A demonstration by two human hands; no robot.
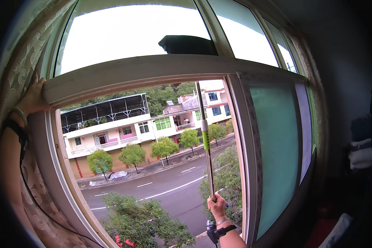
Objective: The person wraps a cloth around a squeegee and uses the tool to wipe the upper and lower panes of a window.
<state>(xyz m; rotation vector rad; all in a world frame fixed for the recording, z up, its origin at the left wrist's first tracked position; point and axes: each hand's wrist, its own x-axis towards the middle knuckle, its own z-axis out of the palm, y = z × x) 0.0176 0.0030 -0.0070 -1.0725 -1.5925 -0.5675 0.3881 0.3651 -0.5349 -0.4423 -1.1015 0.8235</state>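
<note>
My right hand [218, 206] reaches out through the window opening, its fingers wrapped round a telescopic pole [211, 173]. The pole is silver, with a green and white joint partway up, and rises nearly upright outside. Its upper end passes behind the wooden crossbar [140, 68]. Above that bar, a dark, flat-looking pad [188, 44] shows through the upper glass pane, in line with the pole; the join is hidden. At the upper left, my left hand [34, 97] grips the corner of the window frame [50, 93], beside the curtain.
A patterned curtain [16, 82] hangs at the left, with a black cable [41, 206] running down from my left wrist. Greenish sliding glass [275, 157] stands right of the opening. Far below lie a road [153, 188], trees [146, 223] and buildings [107, 136].
</note>
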